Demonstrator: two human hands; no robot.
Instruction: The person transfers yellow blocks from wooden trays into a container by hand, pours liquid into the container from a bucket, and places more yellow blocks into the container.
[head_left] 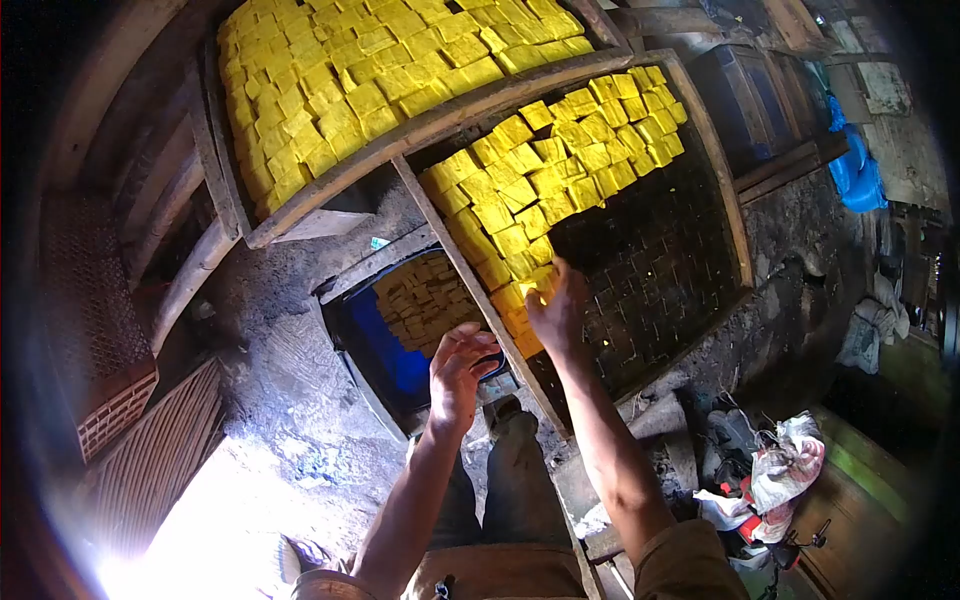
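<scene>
Mesh (90, 290) fills the far left edge, with a slatted mat (165, 450) below it and strong glare lower down. A pale wooden pole (190, 285) slants up beside them toward the upper tray (430, 132), whose wooden frame holds close rows of yellow blocks (340, 85).

Just below that tray sits a bin (405, 372) with a blue inside and, toward its far end, a packed patch of brown blocks (425, 300). The left hand (457, 375) hangs over the bin's near right side, its grip loose: fingers bent and apart, pointing toward the right. Below, the person's trousered legs (515, 480) stand between the forearms.

Next comes the lower tray (708, 165), where more yellow blocks (530, 185) cover the left and far parts. The right hand (560, 308) is at the near end of these blocks, thumb and forefinger spread around the brightly lit ones; whether the grip is clamped on one, I cannot tell. Right of it, the tray's dark floor (655, 270) shows gridlike lines and yellow crumbs.

Farther right, crumpled white-and-red sacks (785, 470) lie low, and blue plastic (857, 175) hangs near the wall.
</scene>
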